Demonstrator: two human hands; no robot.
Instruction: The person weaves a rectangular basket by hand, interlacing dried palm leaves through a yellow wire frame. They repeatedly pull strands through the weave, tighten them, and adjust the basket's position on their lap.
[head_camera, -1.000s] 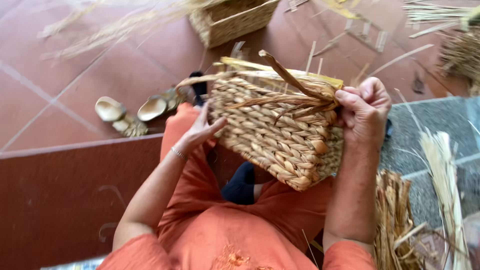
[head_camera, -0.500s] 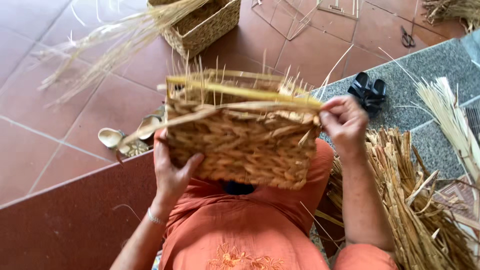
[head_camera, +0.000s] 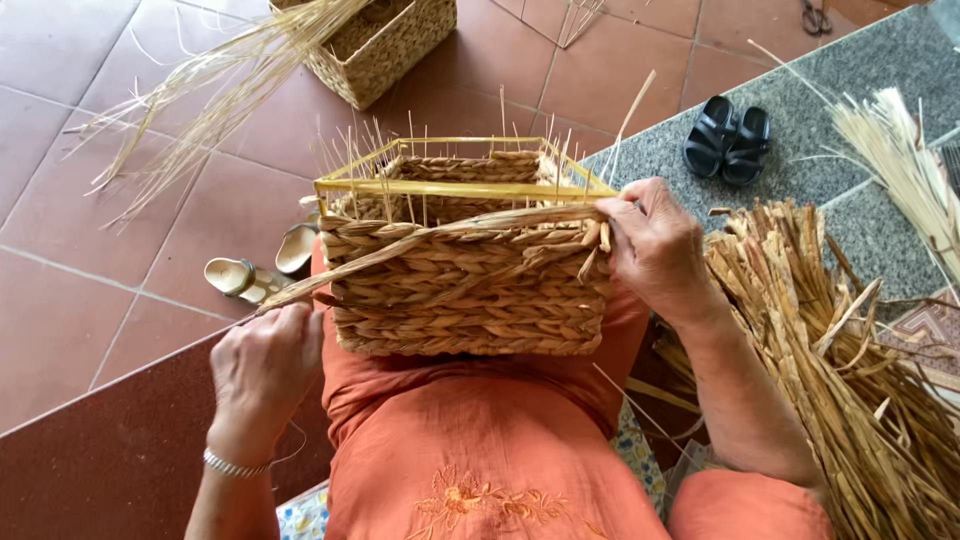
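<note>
While the basket (head_camera: 465, 270) is steadied by the right hand (head_camera: 655, 250), a strand (head_camera: 400, 255) running leftward is pinched in the left hand (head_camera: 262, 365).

Home weaving porch, tiled floor (head_camera: 120, 300), reed bundles (head_camera: 840, 380)

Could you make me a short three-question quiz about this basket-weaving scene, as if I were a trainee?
1. True or false: the woven basket rests on the person's lap.
2. Which hand pinches the fibre strand at the basket's top corner? A) left hand B) right hand
3. Fill in: a pair of black ____ lies on the grey stone.

Key: 1 true; 2 B; 3 sandals.
</note>
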